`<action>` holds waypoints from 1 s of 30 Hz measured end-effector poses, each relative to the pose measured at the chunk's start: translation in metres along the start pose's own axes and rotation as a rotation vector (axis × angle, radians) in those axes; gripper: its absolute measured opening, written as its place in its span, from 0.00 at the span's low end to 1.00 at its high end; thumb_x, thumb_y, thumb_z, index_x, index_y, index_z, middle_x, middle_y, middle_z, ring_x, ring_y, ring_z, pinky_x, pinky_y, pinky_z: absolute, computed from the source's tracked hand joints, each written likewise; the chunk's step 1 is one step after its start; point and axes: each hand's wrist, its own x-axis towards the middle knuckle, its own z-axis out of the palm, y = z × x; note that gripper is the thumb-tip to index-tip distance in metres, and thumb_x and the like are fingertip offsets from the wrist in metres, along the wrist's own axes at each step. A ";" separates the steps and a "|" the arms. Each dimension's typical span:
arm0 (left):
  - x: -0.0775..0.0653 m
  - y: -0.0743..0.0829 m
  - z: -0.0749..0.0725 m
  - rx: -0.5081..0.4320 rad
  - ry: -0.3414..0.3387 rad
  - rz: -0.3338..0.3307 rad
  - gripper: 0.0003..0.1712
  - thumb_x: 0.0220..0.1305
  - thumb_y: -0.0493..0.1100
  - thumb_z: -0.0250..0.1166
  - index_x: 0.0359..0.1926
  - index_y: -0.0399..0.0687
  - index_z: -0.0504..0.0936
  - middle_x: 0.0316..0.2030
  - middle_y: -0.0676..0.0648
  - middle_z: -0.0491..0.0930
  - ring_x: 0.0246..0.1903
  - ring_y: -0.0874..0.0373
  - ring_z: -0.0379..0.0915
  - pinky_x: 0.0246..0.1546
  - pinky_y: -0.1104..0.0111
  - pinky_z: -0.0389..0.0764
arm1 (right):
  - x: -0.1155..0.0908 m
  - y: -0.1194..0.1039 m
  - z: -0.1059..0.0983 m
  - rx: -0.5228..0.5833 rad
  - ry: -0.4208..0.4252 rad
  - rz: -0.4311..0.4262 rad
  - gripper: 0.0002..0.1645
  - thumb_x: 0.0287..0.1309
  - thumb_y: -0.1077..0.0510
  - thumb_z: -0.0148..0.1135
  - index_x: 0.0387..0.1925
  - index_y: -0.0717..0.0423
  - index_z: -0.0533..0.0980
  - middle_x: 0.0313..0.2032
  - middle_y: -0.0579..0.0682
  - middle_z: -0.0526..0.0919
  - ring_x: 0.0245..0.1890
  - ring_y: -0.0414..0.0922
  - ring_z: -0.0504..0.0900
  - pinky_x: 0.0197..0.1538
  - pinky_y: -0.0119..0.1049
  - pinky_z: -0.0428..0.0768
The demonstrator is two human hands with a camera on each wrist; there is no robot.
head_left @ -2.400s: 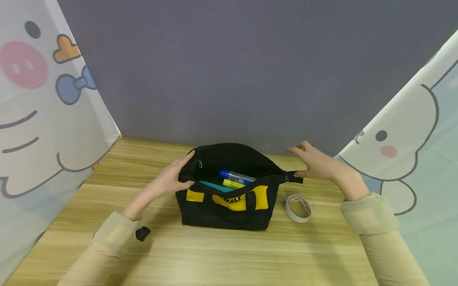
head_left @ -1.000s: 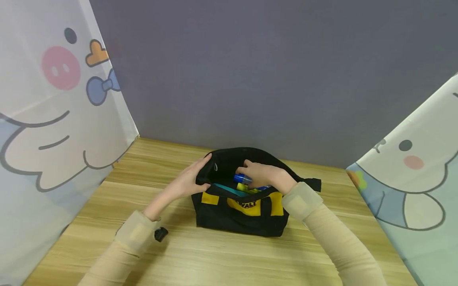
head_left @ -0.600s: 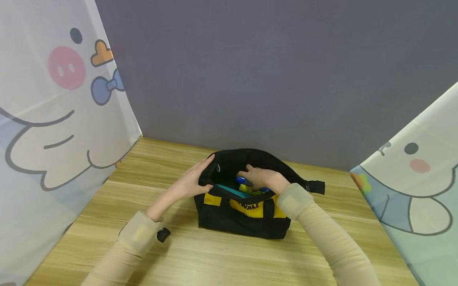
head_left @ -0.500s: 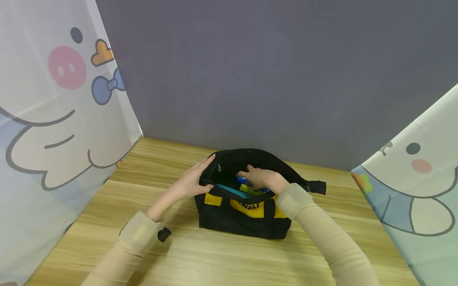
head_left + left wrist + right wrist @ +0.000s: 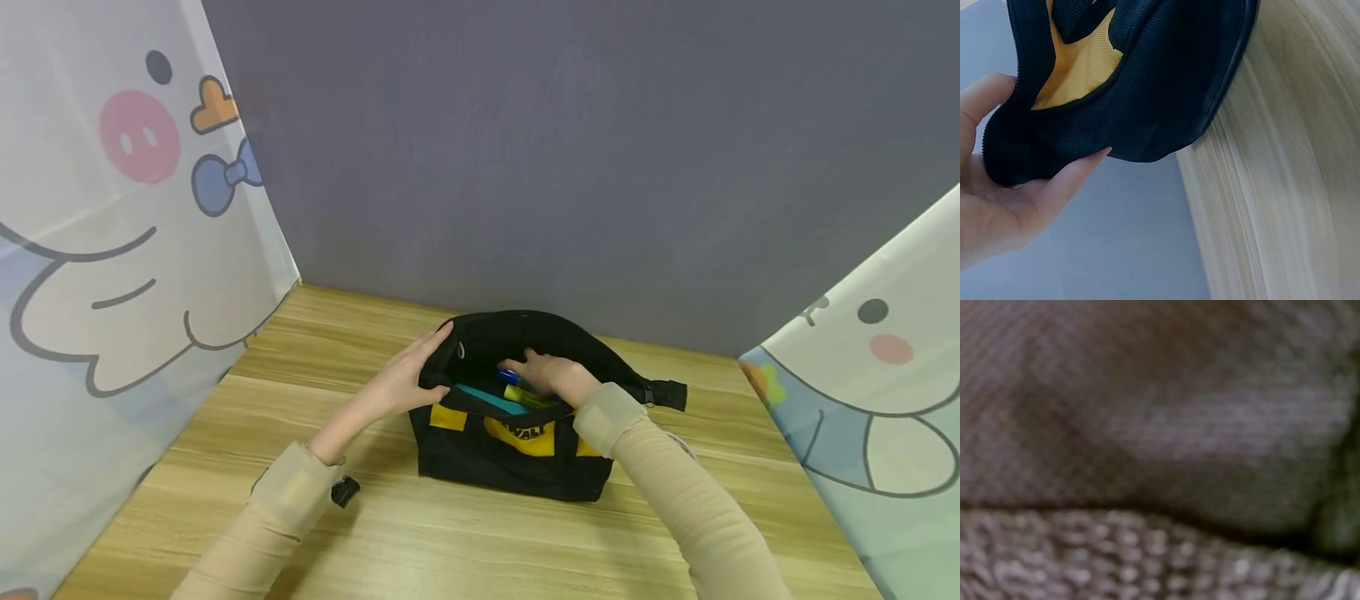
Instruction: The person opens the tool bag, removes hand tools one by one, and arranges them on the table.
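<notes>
A black and yellow tool bag stands unzipped on the wooden table. My left hand grips the left end of its opening; in the left wrist view its thumb and fingers are on either side of the zippered rim. My right hand reaches down inside the bag, over a blue marker. Its fingertips are partly hidden, and I cannot tell whether they grip the marker. Just in front of that hand lies a yellow highlighter, next to a flat teal thing.
A small black object lies on the table near the left cuff. The pale edge of a tape roll shows behind the right sleeve. A grey panel stands behind the bag, with cartoon-print cloths at both sides.
My right hand has moved left from the zipper tab at the bag's right end down into the bag, onto the blue marker. The left hand has stayed on the rim. The view has shifted.
</notes>
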 end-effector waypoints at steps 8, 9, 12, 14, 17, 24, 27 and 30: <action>0.000 -0.001 0.001 -0.003 -0.001 -0.008 0.54 0.54 0.43 0.67 0.74 0.61 0.43 0.73 0.41 0.49 0.71 0.40 0.48 0.63 0.42 0.62 | 0.006 0.003 0.001 -0.006 0.008 -0.030 0.44 0.64 0.69 0.47 0.71 0.27 0.47 0.69 0.61 0.54 0.32 0.49 0.78 0.35 0.41 0.77; 0.000 -0.001 0.001 -0.005 -0.003 -0.010 0.54 0.55 0.43 0.67 0.74 0.61 0.43 0.73 0.41 0.49 0.71 0.40 0.48 0.63 0.42 0.62 | 0.007 0.003 0.001 -0.016 0.011 -0.039 0.43 0.65 0.68 0.46 0.71 0.28 0.47 0.70 0.61 0.55 0.38 0.50 0.79 0.41 0.44 0.79; 0.000 -0.001 0.002 -0.005 -0.005 -0.011 0.53 0.55 0.43 0.67 0.74 0.60 0.43 0.73 0.40 0.49 0.71 0.39 0.48 0.62 0.42 0.63 | 0.008 0.004 0.001 -0.030 0.016 -0.060 0.40 0.68 0.65 0.44 0.71 0.29 0.47 0.70 0.60 0.55 0.54 0.54 0.76 0.56 0.50 0.75; 0.000 0.000 0.002 -0.004 -0.006 -0.013 0.53 0.55 0.43 0.67 0.74 0.60 0.43 0.73 0.40 0.49 0.71 0.39 0.48 0.62 0.42 0.63 | 0.008 0.004 0.001 -0.039 0.021 -0.068 0.40 0.67 0.65 0.45 0.71 0.29 0.47 0.70 0.59 0.56 0.57 0.54 0.75 0.58 0.50 0.74; 0.000 0.001 0.002 -0.003 -0.011 -0.017 0.53 0.55 0.43 0.67 0.74 0.60 0.43 0.73 0.40 0.48 0.71 0.40 0.47 0.62 0.43 0.63 | 0.010 0.005 0.002 -0.042 0.022 -0.066 0.44 0.64 0.68 0.48 0.71 0.28 0.47 0.69 0.58 0.58 0.50 0.52 0.77 0.47 0.45 0.79; 0.001 0.002 0.002 -0.009 -0.022 -0.022 0.53 0.56 0.43 0.67 0.74 0.60 0.42 0.73 0.41 0.47 0.71 0.40 0.46 0.63 0.43 0.63 | 0.013 0.007 0.004 -0.037 0.019 -0.074 0.48 0.60 0.71 0.52 0.70 0.28 0.48 0.66 0.58 0.63 0.51 0.51 0.76 0.40 0.40 0.78; 0.001 0.001 0.002 -0.007 -0.017 -0.016 0.53 0.56 0.43 0.67 0.74 0.60 0.43 0.73 0.41 0.48 0.71 0.40 0.47 0.62 0.43 0.63 | 0.013 0.007 0.002 -0.026 0.013 -0.091 0.47 0.60 0.71 0.52 0.70 0.29 0.48 0.66 0.58 0.64 0.57 0.53 0.73 0.48 0.45 0.78; 0.001 0.001 0.002 -0.003 -0.011 -0.014 0.53 0.56 0.43 0.67 0.74 0.61 0.43 0.73 0.41 0.49 0.71 0.40 0.48 0.62 0.44 0.64 | 0.012 0.007 0.000 -0.025 0.002 -0.098 0.48 0.61 0.71 0.51 0.71 0.28 0.47 0.66 0.57 0.63 0.61 0.54 0.70 0.54 0.48 0.75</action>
